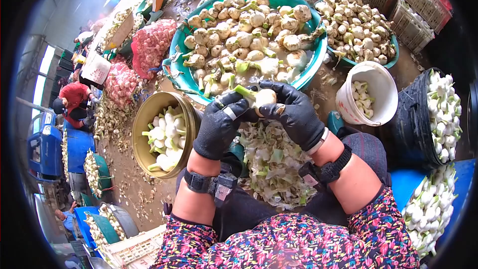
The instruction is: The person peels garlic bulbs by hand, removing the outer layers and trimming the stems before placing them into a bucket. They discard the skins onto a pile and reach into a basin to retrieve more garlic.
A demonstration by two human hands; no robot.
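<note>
Currently, you hold one garlic bulb at the teal tub's near rim.
Your left hand closes its fingers at the stem side, your right hand opposite; peelings lie nearer than the tub, a tan bucket near-left of it.

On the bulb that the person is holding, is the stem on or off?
On: the green stem sticks out from the bulb on the side toward the left hand.
</note>
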